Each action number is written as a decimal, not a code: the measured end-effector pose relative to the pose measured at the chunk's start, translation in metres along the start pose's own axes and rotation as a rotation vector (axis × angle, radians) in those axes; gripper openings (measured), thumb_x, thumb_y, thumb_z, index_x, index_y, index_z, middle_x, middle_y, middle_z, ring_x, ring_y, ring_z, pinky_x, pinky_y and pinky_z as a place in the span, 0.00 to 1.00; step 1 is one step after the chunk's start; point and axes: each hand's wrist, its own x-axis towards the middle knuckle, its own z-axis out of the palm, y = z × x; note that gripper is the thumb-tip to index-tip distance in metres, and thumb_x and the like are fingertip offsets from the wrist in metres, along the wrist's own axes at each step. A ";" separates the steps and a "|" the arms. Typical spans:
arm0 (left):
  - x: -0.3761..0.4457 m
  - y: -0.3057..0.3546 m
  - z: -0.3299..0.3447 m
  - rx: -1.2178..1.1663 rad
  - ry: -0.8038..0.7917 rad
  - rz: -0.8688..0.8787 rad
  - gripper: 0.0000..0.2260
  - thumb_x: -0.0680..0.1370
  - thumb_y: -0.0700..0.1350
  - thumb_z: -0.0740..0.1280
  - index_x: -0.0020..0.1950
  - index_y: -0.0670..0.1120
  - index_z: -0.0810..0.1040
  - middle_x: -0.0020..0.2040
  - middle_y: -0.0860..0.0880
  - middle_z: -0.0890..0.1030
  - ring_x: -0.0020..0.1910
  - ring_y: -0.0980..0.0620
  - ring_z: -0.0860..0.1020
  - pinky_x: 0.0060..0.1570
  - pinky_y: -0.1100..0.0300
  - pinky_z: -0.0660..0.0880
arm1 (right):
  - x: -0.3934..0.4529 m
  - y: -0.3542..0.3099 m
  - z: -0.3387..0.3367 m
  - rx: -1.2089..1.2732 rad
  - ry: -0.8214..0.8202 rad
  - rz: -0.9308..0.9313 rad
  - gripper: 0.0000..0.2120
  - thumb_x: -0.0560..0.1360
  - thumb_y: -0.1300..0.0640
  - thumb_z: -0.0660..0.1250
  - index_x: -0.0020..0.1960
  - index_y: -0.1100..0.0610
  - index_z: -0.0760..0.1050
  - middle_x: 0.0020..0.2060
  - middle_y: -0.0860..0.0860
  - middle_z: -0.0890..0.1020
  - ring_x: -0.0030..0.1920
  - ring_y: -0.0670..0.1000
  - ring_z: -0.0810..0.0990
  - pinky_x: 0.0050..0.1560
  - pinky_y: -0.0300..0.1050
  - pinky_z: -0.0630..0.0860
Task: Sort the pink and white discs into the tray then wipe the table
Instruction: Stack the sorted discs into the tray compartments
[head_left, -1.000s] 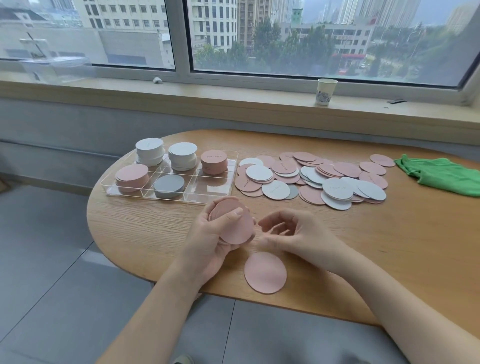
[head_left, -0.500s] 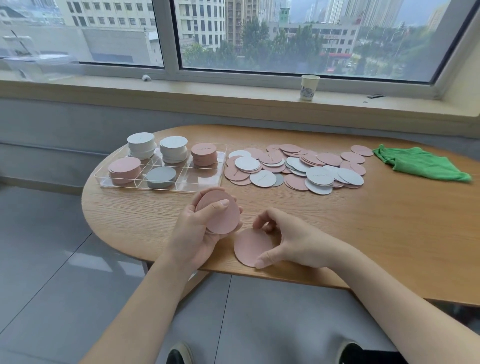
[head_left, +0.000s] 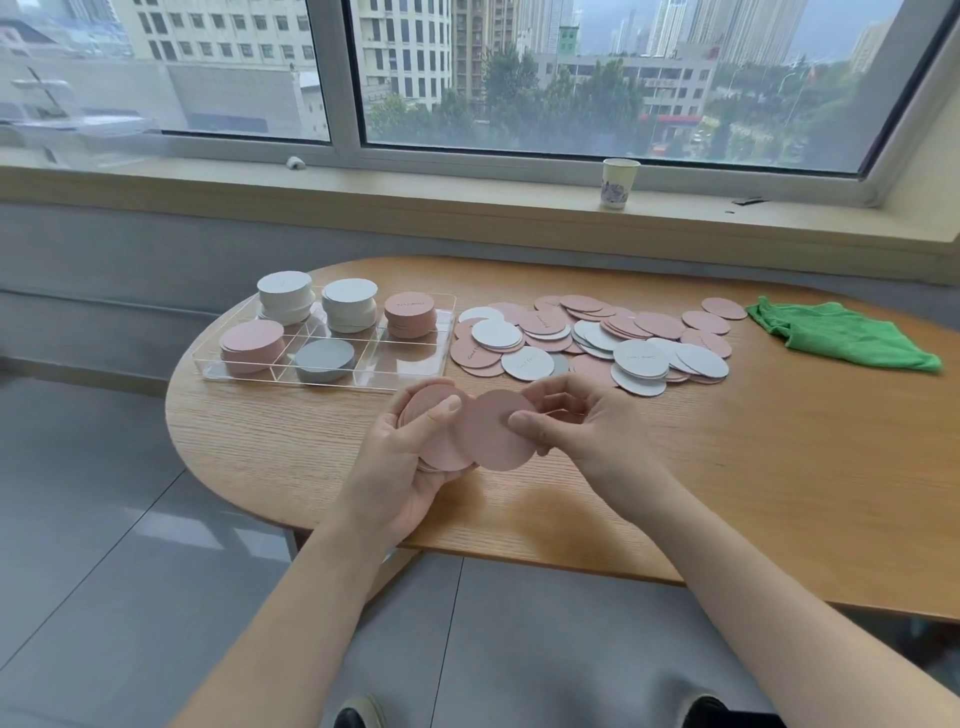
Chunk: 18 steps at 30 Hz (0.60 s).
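1. The tray (head_left: 441, 332) stands near the left end of the bench (head_left: 779, 467) and already holds pink and white stacks.
2. The left hand (head_left: 400, 467), at the near edge, has its fingers clamped on a pink stack (head_left: 441, 441).
3. The right hand (head_left: 587, 436) pinches one pink disc (head_left: 493, 436) touching that stack.
4. The step appears to be gathering pinks; next, the disc must be squared onto the stack.
5. The loose pile (head_left: 597, 338) lies mid-bench, and the green cloth (head_left: 841, 332) lies toward the far right.

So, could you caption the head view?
Right hand adds a pink disc to the left hand's stack.

table (head_left: 779, 467) (wooden) | tray (head_left: 447, 332) | loose discs (head_left: 592, 338) | green cloth (head_left: 841, 332)
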 end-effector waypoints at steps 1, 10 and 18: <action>0.000 0.000 -0.001 0.000 -0.002 -0.002 0.15 0.75 0.41 0.73 0.61 0.47 0.79 0.57 0.40 0.82 0.56 0.41 0.82 0.48 0.43 0.82 | 0.002 0.001 0.007 -0.017 0.008 -0.008 0.11 0.70 0.62 0.79 0.49 0.59 0.82 0.39 0.54 0.85 0.34 0.52 0.79 0.39 0.45 0.78; -0.002 0.003 -0.001 -0.034 -0.115 -0.033 0.21 0.72 0.36 0.74 0.63 0.45 0.77 0.52 0.39 0.84 0.51 0.41 0.85 0.47 0.43 0.83 | 0.010 0.016 0.041 -0.091 0.043 -0.046 0.10 0.69 0.54 0.81 0.45 0.55 0.82 0.35 0.48 0.81 0.36 0.44 0.76 0.41 0.41 0.76; -0.001 0.004 -0.006 -0.080 -0.139 -0.062 0.22 0.74 0.35 0.72 0.67 0.45 0.76 0.58 0.39 0.82 0.56 0.40 0.83 0.52 0.40 0.82 | 0.019 0.006 0.027 -0.093 -0.092 0.035 0.10 0.74 0.50 0.76 0.54 0.51 0.84 0.45 0.51 0.86 0.43 0.45 0.82 0.43 0.36 0.75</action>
